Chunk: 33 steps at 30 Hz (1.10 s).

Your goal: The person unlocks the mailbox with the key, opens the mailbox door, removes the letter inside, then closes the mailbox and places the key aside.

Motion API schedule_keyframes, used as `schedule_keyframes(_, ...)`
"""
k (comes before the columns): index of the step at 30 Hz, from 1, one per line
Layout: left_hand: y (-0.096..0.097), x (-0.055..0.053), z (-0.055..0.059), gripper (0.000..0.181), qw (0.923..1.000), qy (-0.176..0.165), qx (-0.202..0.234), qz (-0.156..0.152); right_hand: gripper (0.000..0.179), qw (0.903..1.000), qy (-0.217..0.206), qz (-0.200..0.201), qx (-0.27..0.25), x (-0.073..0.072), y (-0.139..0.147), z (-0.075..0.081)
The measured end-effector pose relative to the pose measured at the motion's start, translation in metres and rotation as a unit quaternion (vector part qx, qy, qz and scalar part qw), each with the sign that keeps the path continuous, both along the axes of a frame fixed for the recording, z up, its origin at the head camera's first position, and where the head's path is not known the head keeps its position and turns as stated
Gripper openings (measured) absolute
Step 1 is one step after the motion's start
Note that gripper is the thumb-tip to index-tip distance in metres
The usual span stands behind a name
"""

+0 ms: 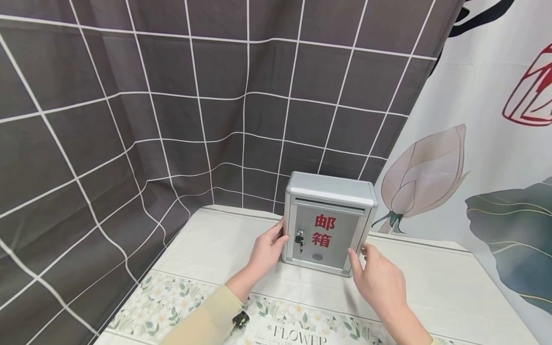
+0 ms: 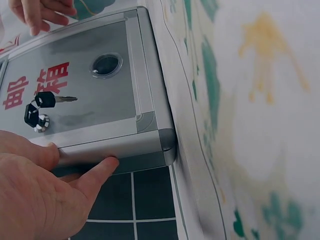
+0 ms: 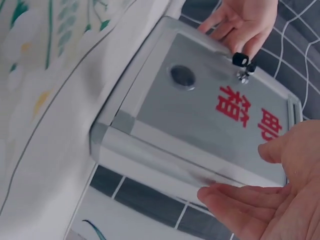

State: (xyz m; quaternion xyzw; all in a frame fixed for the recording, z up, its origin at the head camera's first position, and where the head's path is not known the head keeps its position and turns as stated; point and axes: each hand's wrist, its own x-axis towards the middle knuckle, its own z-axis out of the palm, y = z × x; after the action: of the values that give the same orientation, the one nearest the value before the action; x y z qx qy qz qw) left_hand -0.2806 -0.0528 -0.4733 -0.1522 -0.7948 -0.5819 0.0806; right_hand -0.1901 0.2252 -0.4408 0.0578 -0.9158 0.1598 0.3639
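Facing viewer, silver mailbox [image 1: 327, 231], long axis upright

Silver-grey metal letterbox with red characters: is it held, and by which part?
The left hand holds the letterbox by its left side; whether the right hand grips its right side cannot be told.

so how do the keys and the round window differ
The keys have black heads and a metal blade; the round window is a rimmed disc. The keys hang at the lock; the round window is set into the front. In the head view, the keys are further left, the round window lower. Both are on the silver box.
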Motion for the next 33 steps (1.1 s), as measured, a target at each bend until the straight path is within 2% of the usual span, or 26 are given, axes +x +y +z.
schedule_keyframes(5, -0.001, 0.000, 0.001, 0.059, 1.0000, -0.009, 0.001, 0.001, 0.039, 0.9998, -0.014, 0.015, -0.003, 0.000, -0.010, 0.002)
schedule_keyframes(17, -0.001, 0.000, -0.002, 0.058, 0.9999, -0.016, -0.001, 0.005, 0.048, 0.9956, -0.088, 0.031, -0.002, -0.011, -0.035, 0.000)
schedule_keyframes(33, 0.000, 0.000, 0.001, 0.057, 0.9999, -0.014, -0.006, 0.005, 0.044, 0.9938, -0.091, 0.062, -0.005, -0.033, -0.062, -0.006)
